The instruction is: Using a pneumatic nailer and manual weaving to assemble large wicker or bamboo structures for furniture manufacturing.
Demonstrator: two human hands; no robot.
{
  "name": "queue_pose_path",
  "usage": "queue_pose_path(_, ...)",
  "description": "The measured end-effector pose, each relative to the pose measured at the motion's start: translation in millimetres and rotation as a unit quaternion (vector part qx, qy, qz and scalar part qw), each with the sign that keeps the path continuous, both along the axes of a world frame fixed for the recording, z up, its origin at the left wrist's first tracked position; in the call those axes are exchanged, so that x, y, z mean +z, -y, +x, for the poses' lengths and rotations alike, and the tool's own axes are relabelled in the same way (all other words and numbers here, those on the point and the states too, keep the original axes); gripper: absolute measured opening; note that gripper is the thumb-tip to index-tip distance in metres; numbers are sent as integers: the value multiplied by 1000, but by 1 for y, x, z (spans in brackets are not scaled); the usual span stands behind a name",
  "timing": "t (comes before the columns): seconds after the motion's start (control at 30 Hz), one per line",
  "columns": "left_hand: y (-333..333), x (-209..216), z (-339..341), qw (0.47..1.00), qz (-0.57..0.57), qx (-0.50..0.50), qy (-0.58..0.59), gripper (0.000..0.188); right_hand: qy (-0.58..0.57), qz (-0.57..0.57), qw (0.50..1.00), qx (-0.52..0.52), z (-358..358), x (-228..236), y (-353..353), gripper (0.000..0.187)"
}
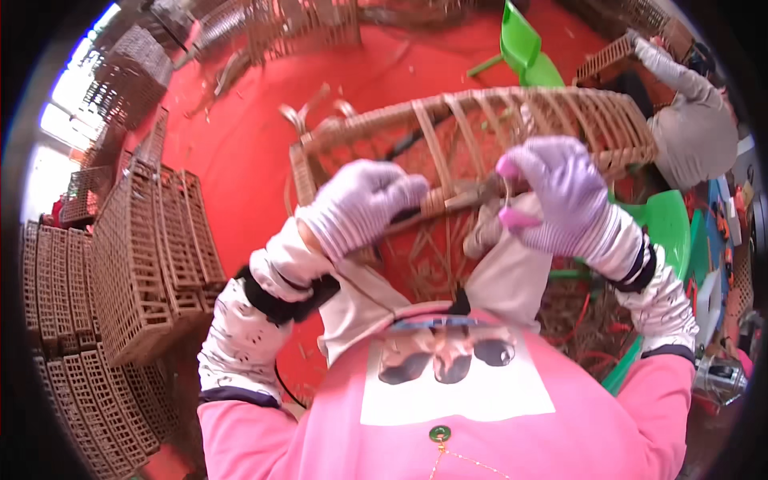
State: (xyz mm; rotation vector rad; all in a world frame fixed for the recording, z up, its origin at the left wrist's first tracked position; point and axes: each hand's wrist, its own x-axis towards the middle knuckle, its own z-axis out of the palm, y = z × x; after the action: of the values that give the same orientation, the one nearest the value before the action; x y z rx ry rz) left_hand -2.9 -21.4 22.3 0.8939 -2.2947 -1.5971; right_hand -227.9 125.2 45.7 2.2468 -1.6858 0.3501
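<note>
A long brown wicker frame [520, 102] with open slats lies across in front of my lap. My left hand [364, 204], in a lilac-striped knit glove, is closed on its near edge, thumb and forefinger pressed along the rim. Something dark shows under those fingers, too hidden to name. In my right hand [564, 192], gloved alike, is a pair of pruning shears [474, 194] with pink handles. Their handles stand apart, and the metal blades point left to the near rim, close to my left fingertips. Whether the blades touch the wicker I cannot tell.
Stacked brown wicker crates [140, 264] stand at the left, with more woven pieces [304, 24] at the far side. Green plastic chairs [522, 44] stand far right and beside my right arm. Another person [696, 120] works at the right. Cane offcuts [424, 260] litter the red floor.
</note>
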Motion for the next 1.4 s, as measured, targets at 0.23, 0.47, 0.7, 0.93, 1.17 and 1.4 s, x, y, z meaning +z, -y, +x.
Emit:
queue_pose_path(0.23,9,-10,-5,998,58,-22,25,28,35,-11,999,33,6,-13,21,46)
queue_pose_path(0.47,3,-12,-2,999,28,-31,22,28,37,24,997,70,10,-8,25,41)
queue_pose_path(0.7,6,-8,-1,999,34,-34,18,27,-16,46,996,70,15,1,30,42)
queue_pose_path(0.93,9,-15,-1,994,93,20,-50,33,-25,54,994,88,14,-4,39,41)
queue_pose_path(1.17,1,4,35,952,-63,147,-262,25,-24,47,994,100,12,-1,31,32)
queue_pose_path(1.4,43,27,102,915,-206,309,-155,19,44,-118,981,-148,-56,-3,-44,41)
